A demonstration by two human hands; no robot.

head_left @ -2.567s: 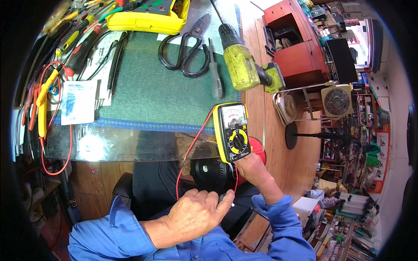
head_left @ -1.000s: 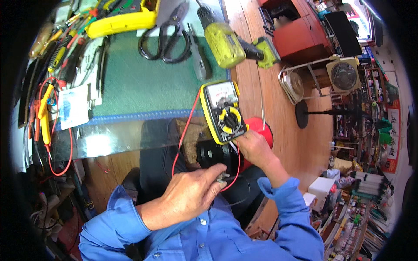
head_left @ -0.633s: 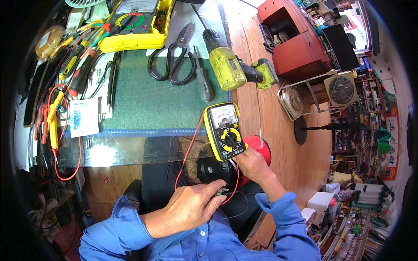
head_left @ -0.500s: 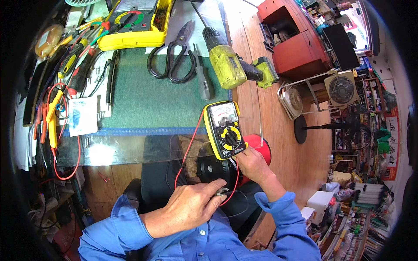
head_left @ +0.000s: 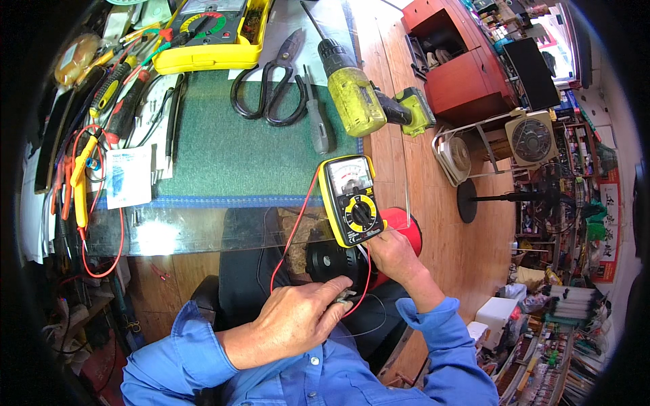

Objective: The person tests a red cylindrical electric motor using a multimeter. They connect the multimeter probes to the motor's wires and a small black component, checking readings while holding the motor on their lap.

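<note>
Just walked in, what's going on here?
Someone's right hand holds a yellow-and-black needle meter by its lower end. The left hand pinches a small piece, too hidden to identify, beside a red lead. Black-handled scissors, a grey screwdriver and a drill lie beyond the meter, untouched.

Smooth plastic multimeter [head_left: 350,201], rough woven cloth [head_left: 230,159] left of the multimeter, scuffed matt plastic drill [head_left: 357,103] above it, glossy wood floor [head_left: 467,257] right of it
</note>
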